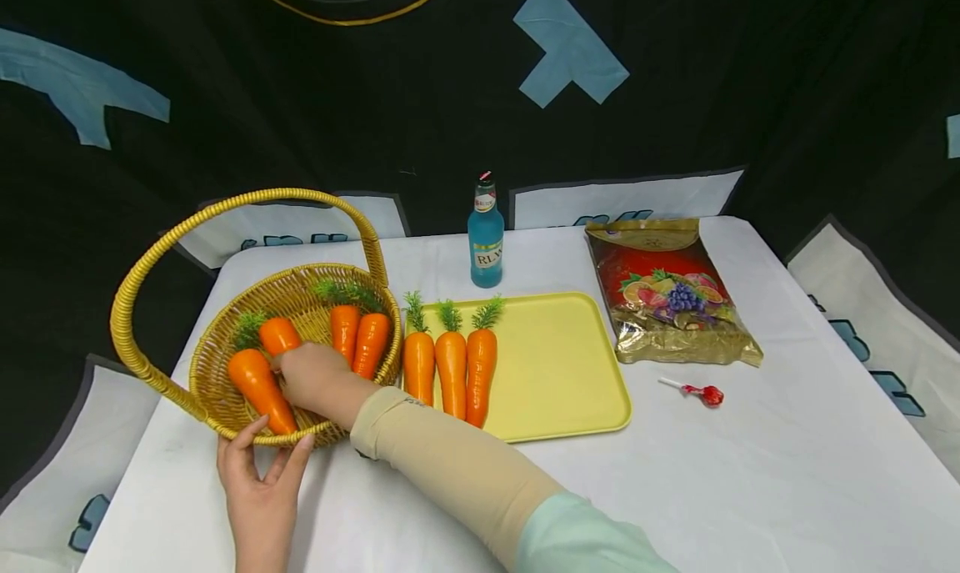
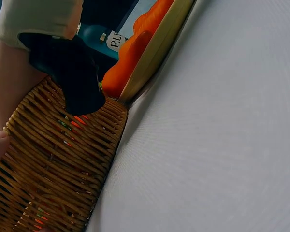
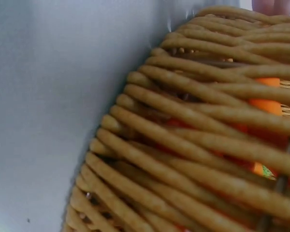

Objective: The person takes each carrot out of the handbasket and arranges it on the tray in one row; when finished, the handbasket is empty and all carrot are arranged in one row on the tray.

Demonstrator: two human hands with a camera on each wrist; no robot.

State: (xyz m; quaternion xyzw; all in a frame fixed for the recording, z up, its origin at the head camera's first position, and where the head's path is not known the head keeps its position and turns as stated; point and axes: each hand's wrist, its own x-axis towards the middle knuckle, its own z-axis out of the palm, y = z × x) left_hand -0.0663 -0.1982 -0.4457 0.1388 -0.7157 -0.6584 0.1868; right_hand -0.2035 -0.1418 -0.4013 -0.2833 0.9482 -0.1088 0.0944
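A yellow wicker basket [image 1: 300, 273] with a tall hoop handle holds several orange carrots with green tops. My right hand [image 1: 318, 381] reaches inside and grips a carrot [image 1: 278, 334], hiding its lower part. Another carrot [image 1: 258, 389] leans against the near left side of the basket, just beside those fingers. Two more carrots [image 1: 371, 344] lie at the basket's right. With its fingertips at the near rim, my left hand [image 1: 258, 494] holds the basket. The right wrist view is filled by the basket's woven side [image 3: 193, 130], carrots showing through the gaps.
Right of the basket lies a yellow tray [image 1: 555, 364] with three carrots [image 1: 451, 369] in a row. Behind it stands a blue bottle [image 1: 486, 248]. A red and gold bag [image 1: 671, 294] and a red lollipop [image 1: 708, 395] lie farther right on the white table [image 1: 750, 481].
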